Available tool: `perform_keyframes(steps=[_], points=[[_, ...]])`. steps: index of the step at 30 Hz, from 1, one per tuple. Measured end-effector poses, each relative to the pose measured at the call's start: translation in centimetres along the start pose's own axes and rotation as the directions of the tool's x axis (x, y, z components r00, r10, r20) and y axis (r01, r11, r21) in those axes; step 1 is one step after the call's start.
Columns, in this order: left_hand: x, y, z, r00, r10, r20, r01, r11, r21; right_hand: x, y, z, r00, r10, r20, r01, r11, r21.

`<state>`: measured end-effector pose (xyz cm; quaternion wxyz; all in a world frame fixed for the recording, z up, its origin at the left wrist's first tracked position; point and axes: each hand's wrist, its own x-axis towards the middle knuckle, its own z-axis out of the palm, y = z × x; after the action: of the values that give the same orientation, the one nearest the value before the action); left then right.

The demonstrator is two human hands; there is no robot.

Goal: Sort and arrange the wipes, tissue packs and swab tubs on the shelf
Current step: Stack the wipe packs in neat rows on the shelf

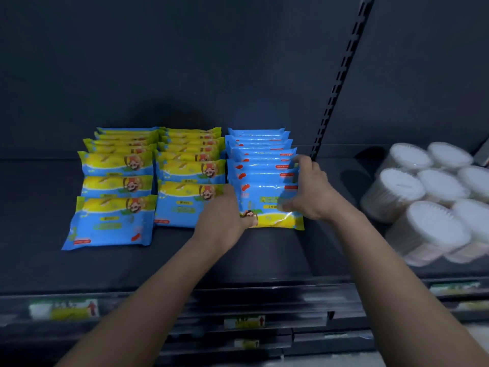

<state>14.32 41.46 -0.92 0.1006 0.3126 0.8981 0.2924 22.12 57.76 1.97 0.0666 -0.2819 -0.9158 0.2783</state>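
Three rows of blue-and-yellow wipe packs stand on the dark shelf [251, 255]. Both hands are at the right row [262, 160]. My left hand [225, 210] grips the left edge of the front pack [267, 205], thumb on its lower corner. My right hand [309, 189] holds the pack's right side, fingers reaching along the row's right edge. The middle row [189, 165] and left row [116, 165] lean back, untouched. White-lidded swab tubs [428, 197] are stacked at the right.
A slotted black upright [336, 86] rises behind the right row, dividing the shelf bays. Bare dark shelf lies left of the packs and in front of them. Price labels [63, 309] line the shelf's front edge, with lower shelves below.
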Motion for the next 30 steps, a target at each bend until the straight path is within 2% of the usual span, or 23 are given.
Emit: perform_keyframes(steps=[3,7,12,14,18,20,25,30], points=[[-0.2,1.2,0.6,0.997,-0.044,-0.065,0.042,0.999,-0.028,0.3,0.1,0.2,0.999,-0.021,-0.032,0.022,1.0,0.014],[0.0,1.7,1.2,0.98,-0.085,-0.181,0.08,0.996,-0.032,0.3,0.1,-0.3,0.989,-0.1,-0.106,0.09,0.991,-0.099],[-0.3,1.2,0.8,0.989,-0.071,-0.129,0.063,0.996,-0.063,-0.1,0.3,-0.8,0.986,-0.132,-0.098,0.11,0.974,-0.198],[-0.4,0.9,0.3,0.993,-0.051,-0.104,0.047,0.998,-0.043,-0.3,-0.1,-0.8,0.976,-0.161,-0.15,0.121,0.962,-0.243],[-1.1,-0.1,-1.1,0.996,0.041,-0.075,-0.046,0.997,-0.065,-1.0,-2.0,0.0,0.914,-0.294,-0.279,0.196,0.924,-0.329],[-1.5,-1.1,-2.2,0.991,0.082,-0.103,-0.09,0.993,-0.08,-1.2,-3.4,0.7,0.88,-0.372,-0.293,0.273,0.904,-0.329],[-2.0,-5.4,-6.2,0.972,0.11,-0.208,-0.103,0.994,0.043,-0.7,-7.7,3.2,0.873,-0.478,-0.099,0.43,0.848,-0.311],[-1.6,-11.4,-11.1,0.991,0.047,-0.128,-0.013,0.966,0.258,0.2,-11.4,6.1,0.883,-0.467,0.045,0.456,0.832,-0.316]])
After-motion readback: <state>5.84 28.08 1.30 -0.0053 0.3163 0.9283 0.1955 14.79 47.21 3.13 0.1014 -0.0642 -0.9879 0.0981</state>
